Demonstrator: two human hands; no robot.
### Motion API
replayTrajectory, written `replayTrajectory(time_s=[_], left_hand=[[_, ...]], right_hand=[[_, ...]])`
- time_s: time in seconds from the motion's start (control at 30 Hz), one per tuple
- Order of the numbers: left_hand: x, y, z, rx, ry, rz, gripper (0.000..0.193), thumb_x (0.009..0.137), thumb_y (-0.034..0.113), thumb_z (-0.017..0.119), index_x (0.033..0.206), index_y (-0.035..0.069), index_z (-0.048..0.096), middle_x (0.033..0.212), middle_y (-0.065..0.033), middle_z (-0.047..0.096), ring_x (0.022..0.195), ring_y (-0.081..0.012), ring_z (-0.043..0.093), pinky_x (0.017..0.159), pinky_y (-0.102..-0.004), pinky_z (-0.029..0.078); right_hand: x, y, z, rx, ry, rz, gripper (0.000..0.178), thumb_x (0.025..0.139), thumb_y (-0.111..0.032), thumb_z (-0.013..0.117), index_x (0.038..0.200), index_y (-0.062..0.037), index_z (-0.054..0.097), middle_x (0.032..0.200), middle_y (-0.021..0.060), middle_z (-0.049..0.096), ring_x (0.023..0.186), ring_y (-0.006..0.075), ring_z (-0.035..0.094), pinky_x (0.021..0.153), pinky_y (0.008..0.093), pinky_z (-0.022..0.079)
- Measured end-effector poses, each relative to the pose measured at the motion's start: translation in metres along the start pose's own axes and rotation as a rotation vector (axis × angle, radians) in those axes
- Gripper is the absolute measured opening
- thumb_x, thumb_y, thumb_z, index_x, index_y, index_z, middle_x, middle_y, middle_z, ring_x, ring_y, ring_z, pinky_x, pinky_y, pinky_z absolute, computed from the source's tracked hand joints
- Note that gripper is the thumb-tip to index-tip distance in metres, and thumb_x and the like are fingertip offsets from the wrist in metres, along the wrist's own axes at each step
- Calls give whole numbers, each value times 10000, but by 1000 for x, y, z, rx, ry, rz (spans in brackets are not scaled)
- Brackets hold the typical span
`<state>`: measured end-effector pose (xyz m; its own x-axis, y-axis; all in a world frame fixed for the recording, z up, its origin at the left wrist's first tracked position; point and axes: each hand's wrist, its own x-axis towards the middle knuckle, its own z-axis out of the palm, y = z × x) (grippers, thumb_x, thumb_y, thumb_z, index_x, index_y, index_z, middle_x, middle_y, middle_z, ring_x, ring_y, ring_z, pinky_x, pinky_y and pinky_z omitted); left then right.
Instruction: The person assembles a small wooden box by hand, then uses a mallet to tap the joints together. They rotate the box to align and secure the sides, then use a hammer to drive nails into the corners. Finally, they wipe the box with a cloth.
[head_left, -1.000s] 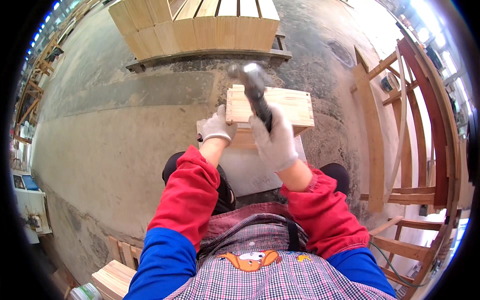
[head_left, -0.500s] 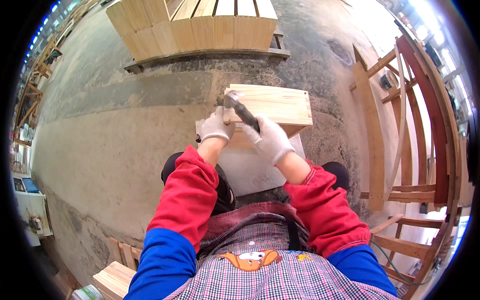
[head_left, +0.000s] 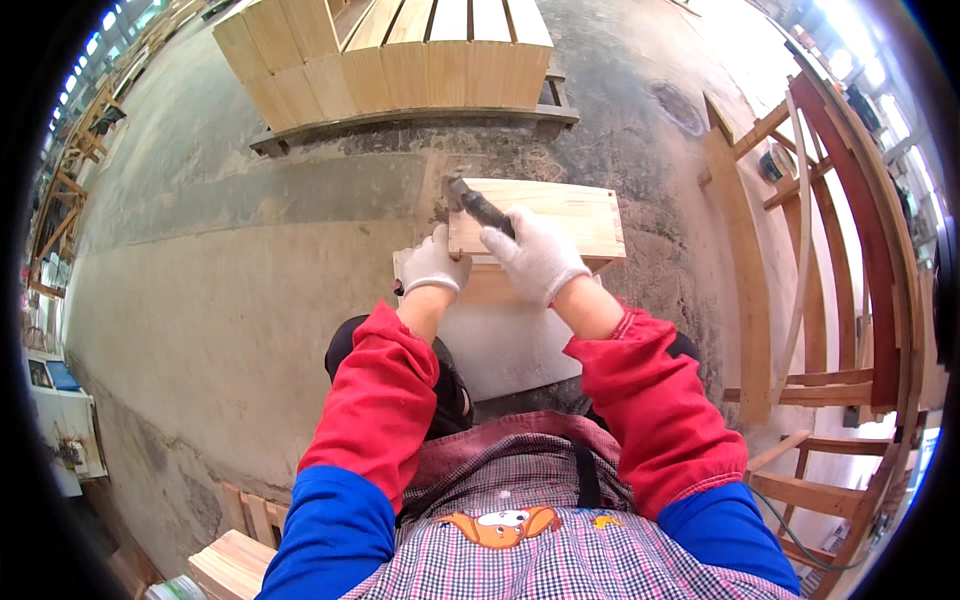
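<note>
Right hand (head_left: pixel 540 258), white glove: grip wrapped round the dark handle of a hammer (head_left: pixel 487 211). Hammer head sits at the box's left end; whether it touches, can't tell from here. Left hand (head_left: pixel 433 264), same glove: against the near left corner of the wooden box (head_left: pixel 565 222), fingers partly hidden, so can't tell if that grip pinches or just rests. Box is pale wood, between the person's knees and a stack, over a whitish sheet (head_left: pixel 505 350) on the concrete floor (head_left: pixel 240 300). Red-and-blue sleeves, checked apron (head_left: pixel 440 560) with cartoon patch. Beyond: stacked pale wooden boxes (head_left: pixel 430 78) on a low pallet (head_left: pixel 400 124). Off to the right, wooden frames (head_left: pixel 745 290); lower left, more pale wood (head_left: pixel 237 562)
</note>
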<state>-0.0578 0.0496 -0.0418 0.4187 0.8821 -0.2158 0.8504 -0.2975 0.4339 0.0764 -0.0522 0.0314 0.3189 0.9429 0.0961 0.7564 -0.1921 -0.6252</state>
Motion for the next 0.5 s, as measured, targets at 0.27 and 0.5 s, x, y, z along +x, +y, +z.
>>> replayTrajectory(time_s=[0.27, 0.5], left_hand=[[0, 3, 6, 10, 12, 11, 439, 852, 361, 622, 1196, 109, 514, 1151, -202, 665, 1071, -387, 647, 912, -483, 514], [0, -6, 5, -5, 0, 20, 449, 847, 351, 608, 1214, 104, 531, 1176, -210, 659, 1077, -389, 646, 915, -480, 512]], right_hand=[[-15, -22, -7, 308, 188, -16, 362, 945, -382, 613, 1036, -32, 582, 825, 250, 652, 845, 451, 637, 716, 489, 498], [5, -18, -28, -13, 45, 52, 398, 934, -412, 626, 979, -19, 582, 810, 256, 657, 813, 455, 645, 707, 506, 500]])
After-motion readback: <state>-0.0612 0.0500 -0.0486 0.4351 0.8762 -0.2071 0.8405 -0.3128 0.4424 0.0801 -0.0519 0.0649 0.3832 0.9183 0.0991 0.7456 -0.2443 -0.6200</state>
